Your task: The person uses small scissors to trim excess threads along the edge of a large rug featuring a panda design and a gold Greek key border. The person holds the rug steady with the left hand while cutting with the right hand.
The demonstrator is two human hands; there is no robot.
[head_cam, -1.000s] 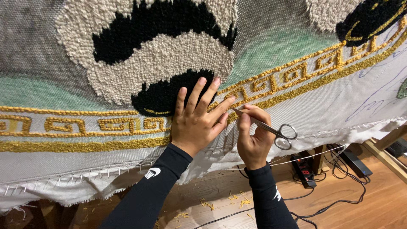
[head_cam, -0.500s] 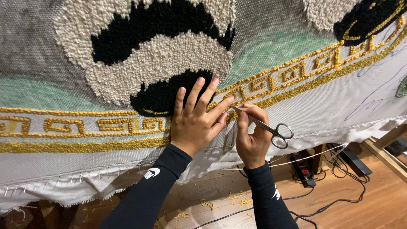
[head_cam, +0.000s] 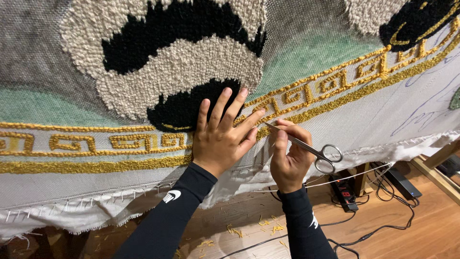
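A large tufted rug [head_cam: 306,62] is stretched upright on cloth in front of me, with cream and black loops, pale green ground and a gold key-pattern border [head_cam: 96,142]. My left hand [head_cam: 221,134] lies flat on the cloth over the gold border, fingers spread, just below a black patch. My right hand [head_cam: 287,158] is beside it and grips small metal scissors [head_cam: 306,147]. The scissor tips point left at the gold border near my left fingertips. Both arms wear black sleeves.
The cloth's lower edge [head_cam: 96,206] is pinned along a wooden frame. A wooden frame leg [head_cam: 438,170] stands at the right. On the wood floor below lie a power strip [head_cam: 343,192], black cables [head_cam: 383,225] and yellow yarn clippings [head_cam: 258,228].
Almost nothing differs. Both hands stay at the same spot on the gold border, with the scissors held the same way.
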